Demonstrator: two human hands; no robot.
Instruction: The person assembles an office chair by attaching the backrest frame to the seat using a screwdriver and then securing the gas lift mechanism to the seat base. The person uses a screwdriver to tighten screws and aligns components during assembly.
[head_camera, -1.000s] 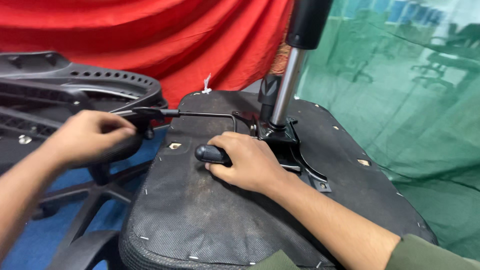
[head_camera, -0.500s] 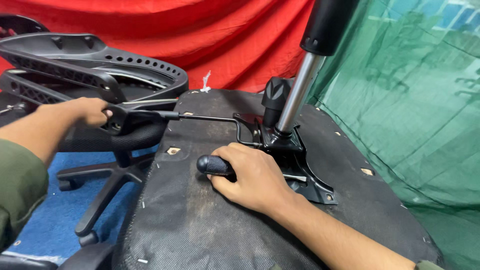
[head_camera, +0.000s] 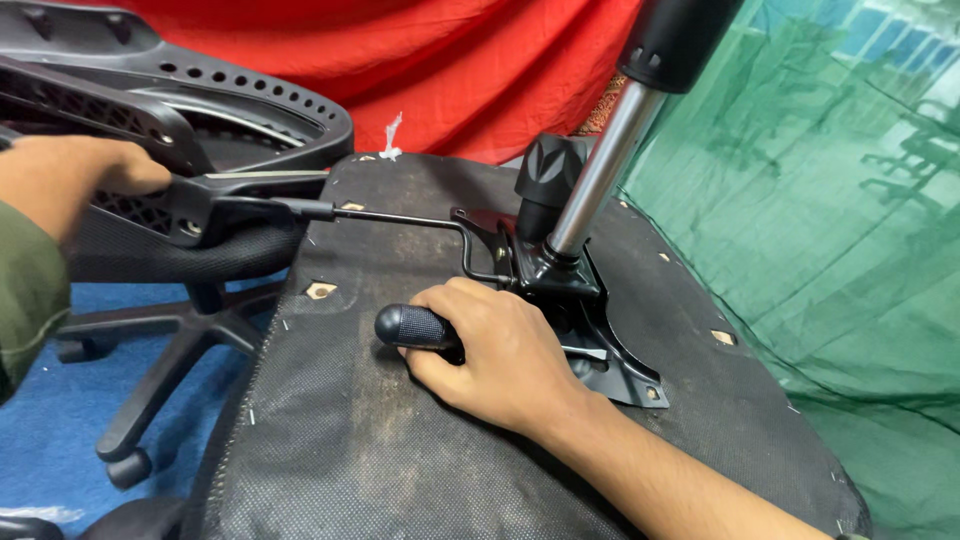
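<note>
An upturned office chair seat (head_camera: 400, 440) covered in black fabric lies in front of me, its black metal mechanism plate (head_camera: 590, 320) on top. A chrome gas cylinder (head_camera: 600, 170) rises from the plate beside a black round knob (head_camera: 548, 180). My right hand (head_camera: 495, 355) is closed around a black ribbed tool handle (head_camera: 410, 325) next to the plate. My left hand (head_camera: 70, 185) grips the black paddle handle (head_camera: 240, 200) of the thin lever rod (head_camera: 400, 218) that runs to the mechanism.
A black perforated plastic chair back (head_camera: 200, 110) lies at the upper left. A black star base with castors (head_camera: 160, 370) stands on blue floor at the left. Red cloth (head_camera: 450, 60) hangs behind, and green netting (head_camera: 830, 230) fills the right.
The view has shifted closer and to the right. My left hand has slid out along the lever to its handle end; my right hand stays on the tool handle.
</note>
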